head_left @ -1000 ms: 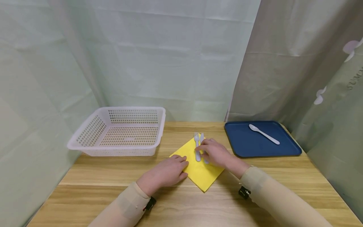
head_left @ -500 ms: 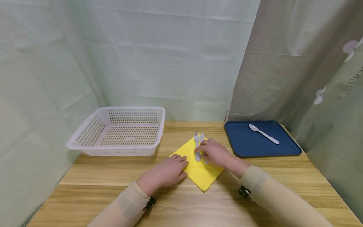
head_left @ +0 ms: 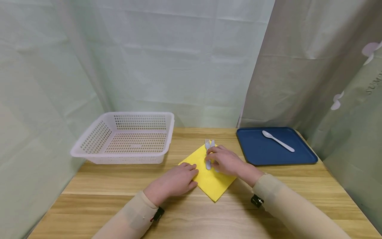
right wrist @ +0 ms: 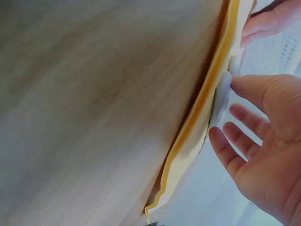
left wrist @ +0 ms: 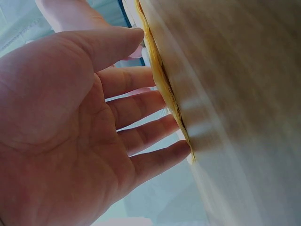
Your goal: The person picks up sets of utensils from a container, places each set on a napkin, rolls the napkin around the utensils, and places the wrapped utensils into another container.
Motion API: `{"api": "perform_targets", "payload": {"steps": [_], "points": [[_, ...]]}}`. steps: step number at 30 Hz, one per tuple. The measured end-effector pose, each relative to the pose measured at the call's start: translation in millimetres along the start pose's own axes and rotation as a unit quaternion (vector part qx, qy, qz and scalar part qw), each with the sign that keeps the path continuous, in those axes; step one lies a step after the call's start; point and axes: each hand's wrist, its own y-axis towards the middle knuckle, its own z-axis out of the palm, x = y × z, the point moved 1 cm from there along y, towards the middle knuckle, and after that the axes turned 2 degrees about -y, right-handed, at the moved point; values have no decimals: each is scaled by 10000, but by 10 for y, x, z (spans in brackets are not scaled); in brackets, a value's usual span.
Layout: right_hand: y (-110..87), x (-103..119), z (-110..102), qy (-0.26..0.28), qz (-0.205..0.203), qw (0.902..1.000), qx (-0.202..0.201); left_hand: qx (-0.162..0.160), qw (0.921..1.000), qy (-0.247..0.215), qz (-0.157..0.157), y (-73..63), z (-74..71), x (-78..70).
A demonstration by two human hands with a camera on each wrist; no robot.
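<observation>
A folded yellow napkin [head_left: 215,189] lies on the wooden table, turned with one corner toward me. Side by side on it are a pale plastic fork [head_left: 208,164] and a matching knife [head_left: 212,143], the latter mostly covered by my right hand [head_left: 225,161]. That hand bends over the cutlery, its fingertips at the fork's handle. In the right wrist view, its thumb touches the rounded end of a handle [right wrist: 221,101], with the other fingers loosely spread. My left hand [head_left: 176,179] rests its fingertips on the napkin's left edge; the left wrist view shows them stretched and slightly apart.
A white perforated plastic basket [head_left: 167,146] stands at the back left. At the back right, a dark blue tray [head_left: 253,154] carries a pale spoon [head_left: 279,142]. Pale curtains [head_left: 179,66] hang behind the table and along both sides.
A finger of my right hand has shifted slightly forward over the fork's neck. My left hand, the napkin, the basket and the tray stay where they were.
</observation>
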Motion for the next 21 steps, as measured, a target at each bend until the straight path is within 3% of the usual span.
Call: {"api": "perform_targets", "payload": {"steps": [7,13,21], "points": [[8,5,-29,-25,-237,9993,271,84,9999,56,-34,13,4,-3],[7,25,-25,-139,-419,9988,224,152,9998,23,-113,10,-9,-9],[16,42,-3,-37,-341,9990,288,167,9998,-12,-120,3,-5,-9]]}}
